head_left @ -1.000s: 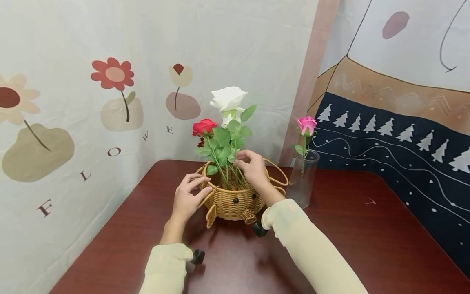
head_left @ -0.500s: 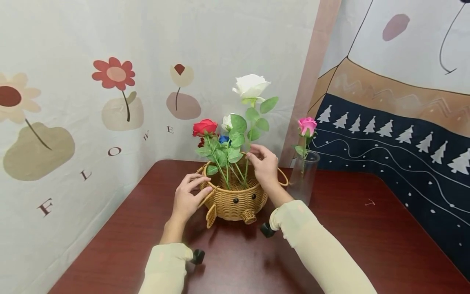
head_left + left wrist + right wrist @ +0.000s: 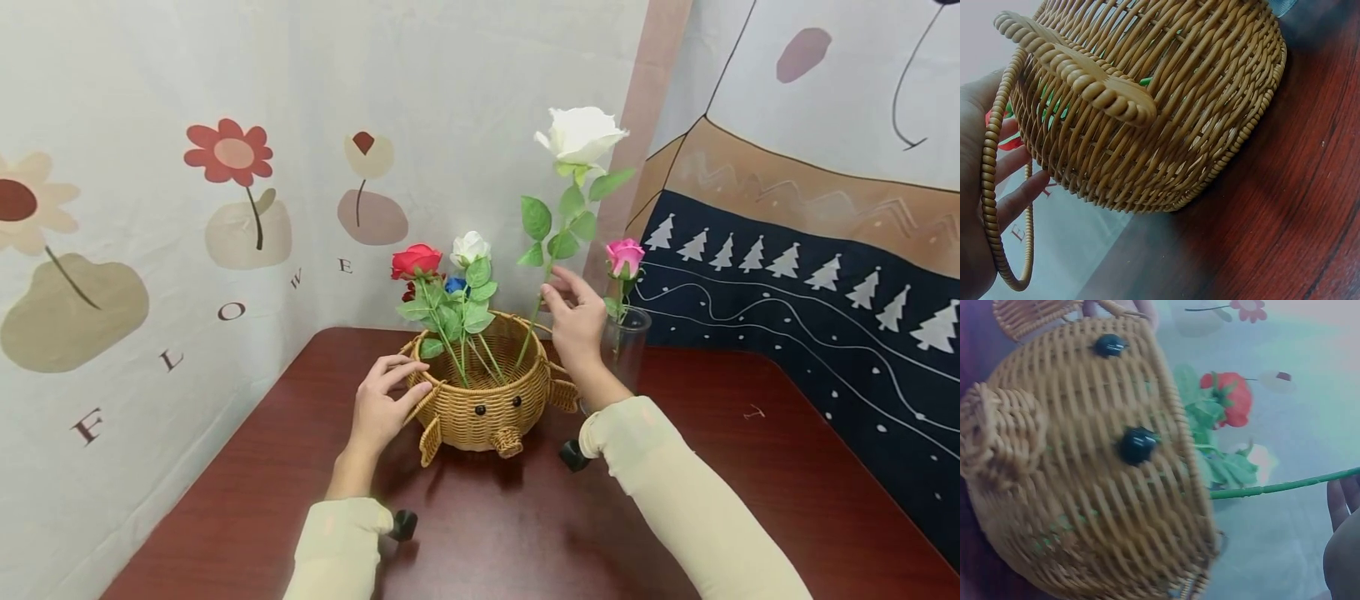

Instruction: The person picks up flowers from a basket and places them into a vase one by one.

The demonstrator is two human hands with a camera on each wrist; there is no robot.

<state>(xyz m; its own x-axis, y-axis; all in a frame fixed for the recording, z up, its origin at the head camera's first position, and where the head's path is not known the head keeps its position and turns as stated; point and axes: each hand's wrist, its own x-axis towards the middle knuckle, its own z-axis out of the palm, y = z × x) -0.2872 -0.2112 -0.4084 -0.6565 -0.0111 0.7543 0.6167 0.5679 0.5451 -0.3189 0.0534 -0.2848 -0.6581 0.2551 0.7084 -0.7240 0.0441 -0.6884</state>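
Observation:
My right hand (image 3: pixel 579 329) pinches the green stem of a large white rose (image 3: pixel 581 137). The rose leans right, and its stem's lower end is still inside the wicker basket (image 3: pixel 472 421), which has an animal face with black eyes and a snout. In the right wrist view the stem (image 3: pixel 1272 487) crosses the basket's rim to my fingers. My left hand (image 3: pixel 382 400) holds the basket's left rim, with the looped handle (image 3: pixel 990 165) across it in the left wrist view. A red rose (image 3: pixel 416 261), a smaller white rose (image 3: pixel 471 248) and a blue flower (image 3: pixel 456 285) stand in the basket.
A clear vase (image 3: pixel 626 342) with a pink rose (image 3: pixel 625 257) stands right of the basket, partly behind my right hand. The dark red table (image 3: pixel 480 533) meets printed cloth backdrops at its back and sides.
My right hand has moved right and up with the large white rose, drawing its stem partway up and away from the other flowers. My left hand has stayed at the rim.

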